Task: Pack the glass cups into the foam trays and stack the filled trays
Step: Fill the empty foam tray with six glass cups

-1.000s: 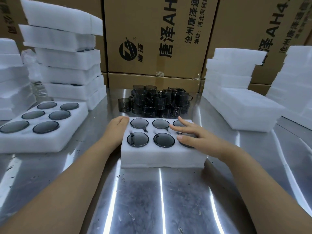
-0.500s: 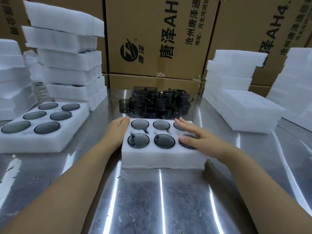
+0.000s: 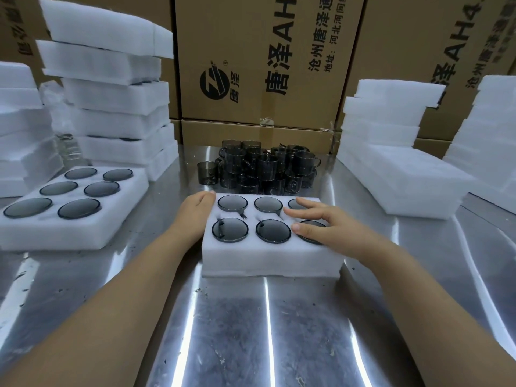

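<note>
Head view is showing the filled foam tray [image 3: 268, 255] sitting on the steel table [image 3: 251, 331], with six smoky glass cups [image 3: 229, 230] sitting in its holes. Right hand [image 3: 321, 224] is lying flat, fingers spread, over the tray's right-side cups. Left hand [image 3: 195, 210] is resting loose-fingered against the tray's left edge. Loose cups [image 3: 262, 169] are sitting piled just behind the tray.

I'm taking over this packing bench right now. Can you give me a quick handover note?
Left hand against the centre tray at its left edge, fingers mostly hidden. Right hand flat on its right-hand cups.
Done: centre tray and left tray look full, six cups each.
To do: stack both trays, then pack the loose cups piled behind the centre tray.
</note>
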